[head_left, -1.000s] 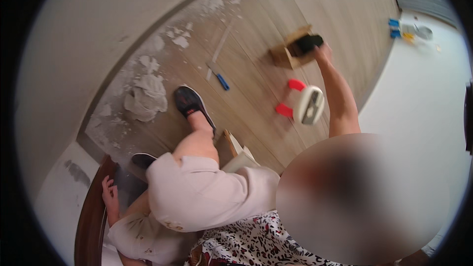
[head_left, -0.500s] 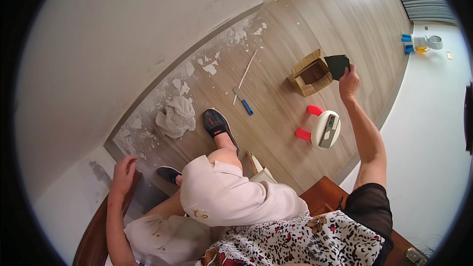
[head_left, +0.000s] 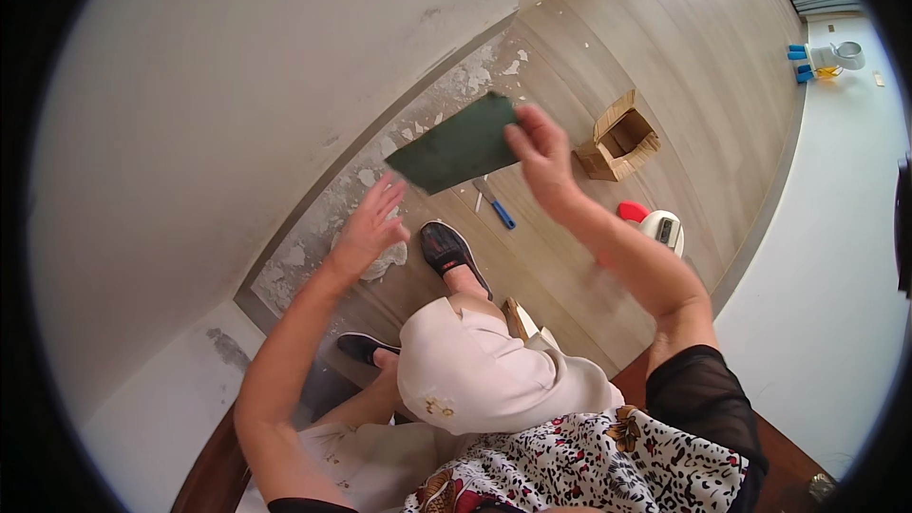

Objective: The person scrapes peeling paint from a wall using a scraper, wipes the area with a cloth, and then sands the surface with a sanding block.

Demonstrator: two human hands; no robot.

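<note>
My right hand [head_left: 545,154] pinches the right end of a dark green sheet [head_left: 456,144] that looks like sandpaper. The sheet hangs above the floor, tilted, its far end toward the wall. Close below the sheet's left corner is my left hand [head_left: 372,233], fingers spread, with nothing visible in it. Under and behind that hand a whitish rag [head_left: 385,264] lies on the floor, partly hidden. A scraper with a blue handle [head_left: 503,216] rests on the floor just beneath the sheet, its blade end partly covered.
White flakes [head_left: 475,76] litter the floor along the wall [head_left: 313,47], which bears grey patches. To the right stand an opened cardboard box [head_left: 622,141] and a white stool with red legs [head_left: 662,231], a phone on its seat. A wooden seat edge [head_left: 214,456] is at lower left.
My right hand has brought the green sheet from beside the cardboard box leftward toward the wall. My left hand has risen from near the seat edge to the sheet's left corner.
</note>
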